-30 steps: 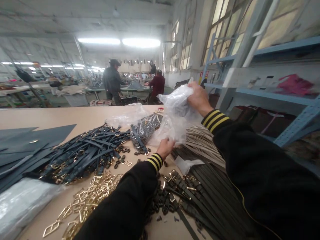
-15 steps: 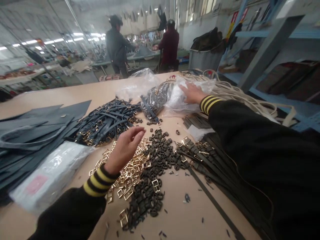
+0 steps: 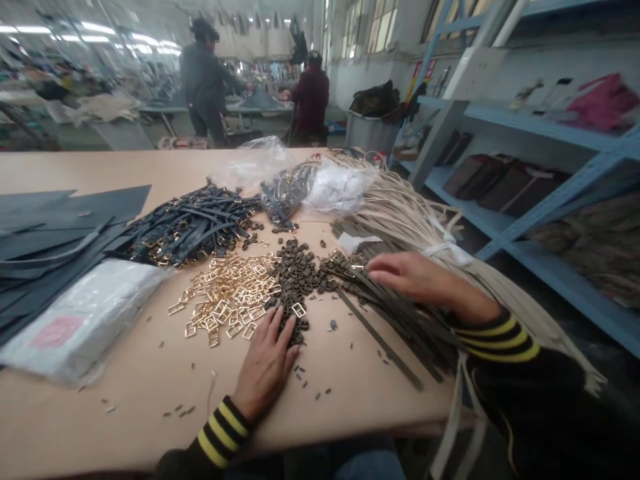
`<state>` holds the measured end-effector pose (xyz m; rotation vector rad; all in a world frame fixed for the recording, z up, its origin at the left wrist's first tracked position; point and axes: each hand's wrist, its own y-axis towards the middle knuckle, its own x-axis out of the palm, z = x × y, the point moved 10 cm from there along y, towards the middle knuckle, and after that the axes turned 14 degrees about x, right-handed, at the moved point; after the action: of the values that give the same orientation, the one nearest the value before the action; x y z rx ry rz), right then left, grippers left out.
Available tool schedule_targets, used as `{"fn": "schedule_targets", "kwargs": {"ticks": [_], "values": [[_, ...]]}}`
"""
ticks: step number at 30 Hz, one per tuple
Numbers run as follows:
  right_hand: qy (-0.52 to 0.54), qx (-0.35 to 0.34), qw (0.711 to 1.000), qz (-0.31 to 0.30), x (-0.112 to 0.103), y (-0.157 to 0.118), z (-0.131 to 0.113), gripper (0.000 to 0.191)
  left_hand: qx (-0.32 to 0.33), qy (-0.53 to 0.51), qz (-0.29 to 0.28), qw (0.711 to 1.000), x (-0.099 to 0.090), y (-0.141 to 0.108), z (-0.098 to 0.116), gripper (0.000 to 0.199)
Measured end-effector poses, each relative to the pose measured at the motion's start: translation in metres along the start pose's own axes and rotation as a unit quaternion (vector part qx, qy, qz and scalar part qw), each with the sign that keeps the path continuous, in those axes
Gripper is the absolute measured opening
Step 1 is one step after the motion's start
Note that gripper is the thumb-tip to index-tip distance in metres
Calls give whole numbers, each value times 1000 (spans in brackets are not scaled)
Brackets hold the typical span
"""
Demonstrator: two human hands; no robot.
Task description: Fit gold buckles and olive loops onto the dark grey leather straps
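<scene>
My left hand [image 3: 267, 367] lies palm down at the near end of a pile of small dark strap loops [image 3: 299, 270], its fingers stretched out and touching them. Left of that pile is a heap of gold-coloured buckles [image 3: 233, 290]; one single buckle [image 3: 299, 309] rests on the loops close to my fingertips. My right hand [image 3: 417, 277] is over a bundle of dark olive straps [image 3: 395, 320], fingers loosely bent with a gap at the thumb and nothing visible in them. Some straps carry gold buckles at their far end. Whether that hand touches the straps I cannot tell.
Navy buckled straps [image 3: 195, 223], flat dark sheets [image 3: 40, 233] and a plastic-wrapped white packet [image 3: 85, 320] lie to the left. Clear plastic bags [image 3: 337, 187] and beige cords [image 3: 400, 207] are at the back and right. Blue shelving [image 3: 535, 127] stands beyond; two people work farther off.
My right hand has left the plastic bag and come back over the olive straps. My left hand has dropped from above the buckles onto the near loops. The view has turned right.
</scene>
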<state>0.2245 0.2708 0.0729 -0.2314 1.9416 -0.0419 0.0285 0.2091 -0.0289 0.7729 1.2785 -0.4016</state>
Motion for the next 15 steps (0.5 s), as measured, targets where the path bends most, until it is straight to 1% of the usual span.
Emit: {"fn": "schedule_targets", "kwargs": {"ticks": [1,2,3,4,5,7,8,10,12,15], "values": [[-8,15,999,-28,24,-13,-1,23,8,-5,7,1000,2,9,3,43],[-33,49,998,-35,45,-22,3,22,17,-9,11,1000,5,17,6,42],[-70,108,992,-4,58,-28,11,20,24,-10,18,999,7,24,9,42],[-87,142,986,21,69,-33,16,18,29,-9,26,999,8,30,11,41],[-96,162,981,39,79,-36,18,14,30,-6,36,999,7,33,14,40],[-102,183,975,69,89,-41,20,12,24,5,61,998,2,34,17,37],[-100,183,975,78,90,-42,20,12,19,10,72,997,-2,31,18,36],[-91,174,976,96,82,-44,23,11,10,19,89,996,-10,19,20,34],[-84,169,974,123,66,-47,30,13,-6,29,100,994,-17,4,18,33],[-71,175,964,189,40,-52,43,19,-30,45,111,992,-22,-17,14,33]]}}
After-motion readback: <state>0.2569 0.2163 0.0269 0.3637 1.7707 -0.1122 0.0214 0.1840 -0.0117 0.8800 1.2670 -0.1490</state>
